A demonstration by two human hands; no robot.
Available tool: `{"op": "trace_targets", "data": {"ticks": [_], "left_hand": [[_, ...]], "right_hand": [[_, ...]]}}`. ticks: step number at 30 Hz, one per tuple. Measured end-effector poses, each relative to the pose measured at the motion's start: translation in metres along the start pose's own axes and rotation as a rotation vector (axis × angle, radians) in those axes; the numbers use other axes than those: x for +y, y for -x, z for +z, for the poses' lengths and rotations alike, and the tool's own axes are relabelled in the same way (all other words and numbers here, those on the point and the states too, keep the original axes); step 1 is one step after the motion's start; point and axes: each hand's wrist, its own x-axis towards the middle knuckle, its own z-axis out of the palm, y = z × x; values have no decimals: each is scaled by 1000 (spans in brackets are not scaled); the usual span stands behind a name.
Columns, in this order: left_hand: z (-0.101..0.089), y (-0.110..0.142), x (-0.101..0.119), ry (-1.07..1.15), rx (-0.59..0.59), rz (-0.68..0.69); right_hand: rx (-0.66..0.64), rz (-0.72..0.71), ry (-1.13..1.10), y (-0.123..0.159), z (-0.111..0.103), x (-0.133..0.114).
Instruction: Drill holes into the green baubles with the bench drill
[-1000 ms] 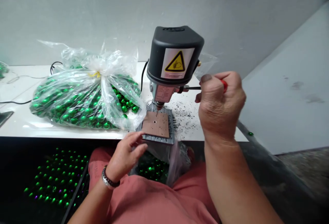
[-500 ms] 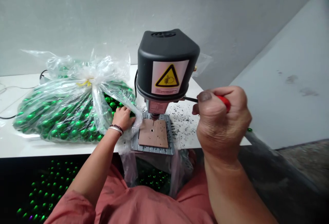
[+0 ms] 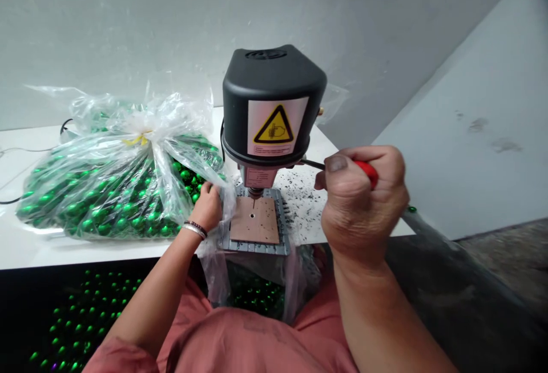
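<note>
My right hand (image 3: pixel 363 207) is wrapped round the red-knobbed feed lever (image 3: pixel 314 163) of a small black drill press (image 3: pixel 274 93). My left hand (image 3: pixel 208 207) is at the torn side of a clear plastic bag (image 3: pixel 128 173) full of shiny green beads (image 3: pixel 190 182). Its fingers are curled; what they hold, if anything, is hidden from me. Beneath the thin drill bit (image 3: pixel 254 202) lies a brown board (image 3: pixel 261 227) with a small hole (image 3: pixel 252 215), no bead visible in it. The bit stays above the board.
The board sits on a grey slotted base (image 3: pixel 280 247) near the table's front edge. Dark shavings (image 3: pixel 299 196) litter the white table (image 3: pixel 107 253). Below the edge, more green beads (image 3: pixel 72 327) lie at left, and an open plastic bag (image 3: pixel 216 282) hangs before my lap.
My left hand has drawn its fingers together and turned at the bag's opening. My right hand keeps its grip on the lever. The whole view has shifted slightly.
</note>
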Motion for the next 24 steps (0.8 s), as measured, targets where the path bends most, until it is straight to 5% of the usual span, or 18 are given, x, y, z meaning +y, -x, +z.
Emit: {"op": "trace_targets", "data": {"ticks": [3,5,8,11,16,24], "left_hand": [[-11,-4,-1,271,139,-202],[-23,1,3,688,170,-366],[-42,21,15,1347,11,-437],[-53,44,30,1685,-143,-512],[-43,70,49,1657,-198,-581],[-21,77,62,1144,-257,-496]], "right_hand": [[-2,-7,12,0,0,0],[-5,-8,13,0,0,1],[-3,-4,3,1,1,1],[-12,2,-19,1,1,1],[-27,1,-63,2,0,0],[-36,-69,-94,0,-2,-2]]}}
